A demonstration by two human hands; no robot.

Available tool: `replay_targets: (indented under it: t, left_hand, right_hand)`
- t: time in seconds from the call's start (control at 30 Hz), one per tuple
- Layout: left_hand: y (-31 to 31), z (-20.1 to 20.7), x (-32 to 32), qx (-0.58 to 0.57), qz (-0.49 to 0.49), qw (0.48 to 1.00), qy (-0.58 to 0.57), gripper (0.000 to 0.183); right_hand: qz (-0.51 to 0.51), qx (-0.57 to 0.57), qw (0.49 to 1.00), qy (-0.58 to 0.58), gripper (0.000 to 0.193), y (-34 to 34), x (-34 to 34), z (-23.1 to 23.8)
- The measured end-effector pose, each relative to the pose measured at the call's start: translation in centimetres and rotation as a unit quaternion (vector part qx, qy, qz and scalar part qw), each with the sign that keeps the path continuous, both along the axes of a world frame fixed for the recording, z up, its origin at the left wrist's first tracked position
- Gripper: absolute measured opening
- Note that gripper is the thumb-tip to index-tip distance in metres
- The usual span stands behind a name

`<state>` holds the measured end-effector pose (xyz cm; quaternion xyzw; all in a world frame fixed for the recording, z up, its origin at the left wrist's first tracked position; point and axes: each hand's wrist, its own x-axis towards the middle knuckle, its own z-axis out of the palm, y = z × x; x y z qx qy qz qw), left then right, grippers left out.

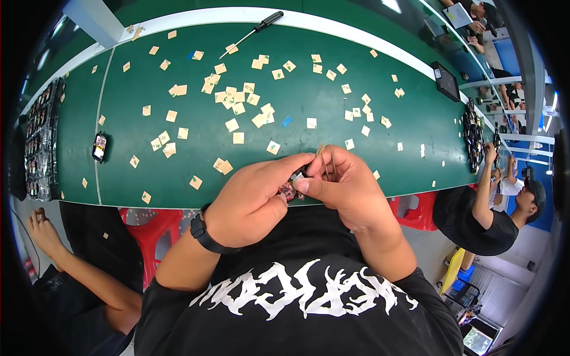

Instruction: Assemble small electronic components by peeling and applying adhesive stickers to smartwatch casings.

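Just over the table's near edge my two hands meet around a small dark electronic device (288,191) with a reddish circuit-like face. My left hand (252,199), a black watch on its wrist, is closed around the device and hides much of it. My right hand (350,190) is pinched close against it, its thumb by a small whitish piece (298,176). Between the right fingers a thin tan two-legged piece (330,159) sticks up; its exact kind is unclear. Pale square paper bits (273,146) lie scattered on the green table (208,130) beyond my hands.
A screwdriver (268,21) rests at the far edge. At left are a small device with a lit screen (100,147) and a tray of dark units (41,142). A black box (446,82) and dark units (473,136) lie right. Co-workers sit both sides, near red stools (155,228).
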<state>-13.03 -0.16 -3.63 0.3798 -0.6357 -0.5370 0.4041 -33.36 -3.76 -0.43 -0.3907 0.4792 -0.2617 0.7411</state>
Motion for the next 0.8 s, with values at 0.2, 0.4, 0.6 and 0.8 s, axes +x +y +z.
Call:
replay_targets:
  t: [0.2,0.4,0.6,0.8]
  left_hand:
    - [0.3,-0.1,-0.6,0.046,0.018,0.996,0.075,0.060]
    - [1.0,0.2,-0.4,0.055,0.038,0.994,0.081,0.064]
    - [1.5,0.1,-0.3,0.029,0.058,0.991,0.114,0.066]
    - [1.6,0.0,-0.8,0.087,0.149,0.977,0.128,0.045]
  right_hand:
    - [-0.047,0.040,0.997,-0.038,0.017,1.0,0.3,0.3]
    - [-0.104,0.126,0.979,-0.119,0.015,2.0,1.9,0.9]
    - [-0.072,0.108,0.981,-0.146,0.014,1.9,2.4,0.8]
    - [-0.061,0.038,0.991,-0.110,0.019,1.2,0.3,1.0]
